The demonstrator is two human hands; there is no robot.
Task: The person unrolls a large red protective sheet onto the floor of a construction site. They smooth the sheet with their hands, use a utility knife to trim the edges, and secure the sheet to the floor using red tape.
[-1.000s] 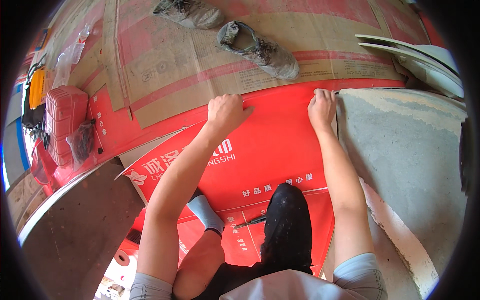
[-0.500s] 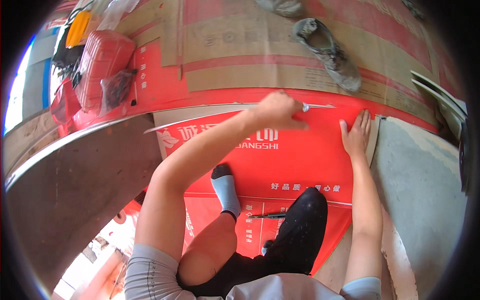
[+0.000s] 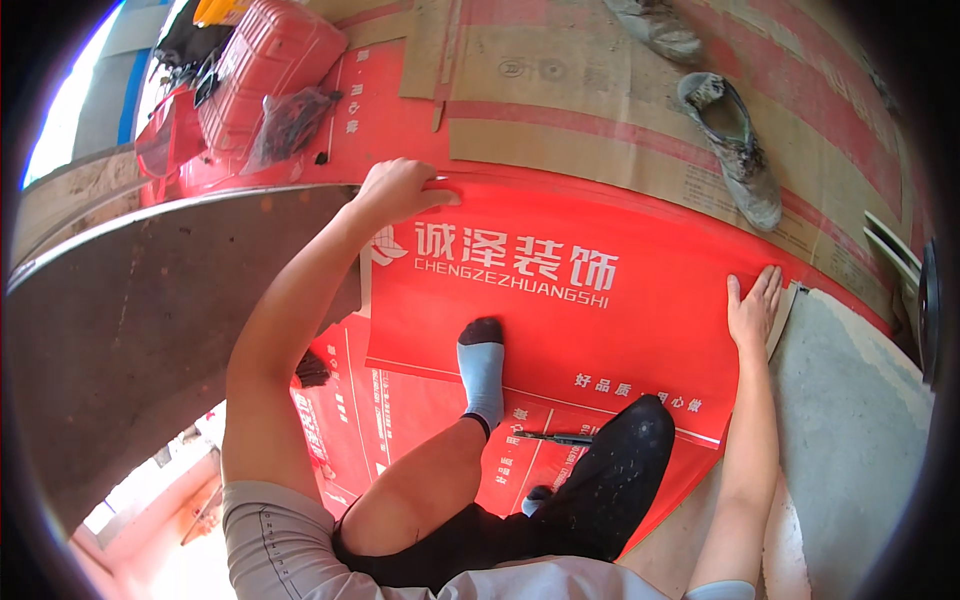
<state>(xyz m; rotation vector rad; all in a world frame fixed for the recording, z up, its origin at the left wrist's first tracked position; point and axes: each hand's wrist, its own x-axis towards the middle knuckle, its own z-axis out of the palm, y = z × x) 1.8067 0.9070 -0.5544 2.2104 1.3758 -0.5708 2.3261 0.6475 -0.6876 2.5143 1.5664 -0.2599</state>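
Note:
A red printed sheet (image 3: 480, 335) with white lettering lies across the floor opening between two grey wall ends. At its far left corner is my left hand (image 3: 395, 190), fingers curled and thumb stretched along the edge. A small pale bit shows at its fingertips; I cannot make out what it is. My right hand (image 3: 755, 305) rests flat on the sheet's right edge, beside the right wall end, thumb apart from the fingers. My socked foot (image 3: 482, 365) stands on the sheet. Near my knee, a dark slim tool (image 3: 555, 438) lies on more red sheeting.
Beyond the sheet, brown cardboard (image 3: 570, 120) covers the floor, with a dirty shoe (image 3: 735, 150) on it. A red plastic case (image 3: 270, 75) and a clear plastic bag (image 3: 288, 125) stand far left. Grey wall ends (image 3: 190, 300) flank me on both sides.
My left hand has moved left along the sheet's far edge to its corner, uncovering the lettering. My right hand stays flat at the right edge. The whole view has shifted.

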